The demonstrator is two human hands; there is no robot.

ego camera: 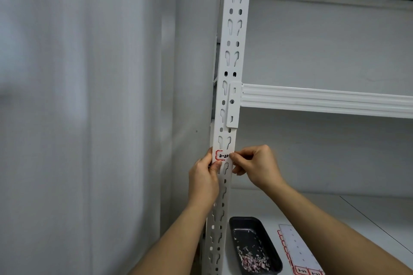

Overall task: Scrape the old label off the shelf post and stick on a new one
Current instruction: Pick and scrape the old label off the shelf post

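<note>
Sticking-on time, by the look of it. Best to keep the label (222, 155) flat and straight on the shelf post (231, 62), then rub from the stuck side over to the loose side, slow and firm, so no bubbles or wrinkles. Good to press the corners last and keep clear of the holes just above and below.

Left hand (204, 177) wrapped on the post's left edge, thumb pressing just under the label's corner. Right hand (257, 166) with fingers (234, 156) curled and pinched on the label's right end; hard to tell if that end is stuck down yet, since the fingertips hide it.

Small white label with a red border and dark handwriting, sitting low on the front of the white post, under the shelf beam (324, 100). Looks clean and new, not torn.

Down on the lower shelf, a dark tray (243, 222) with little pink and white scraps in it, likely bits of old label. Beside it, a sheet of labels (299, 250), mostly peeled.
</note>
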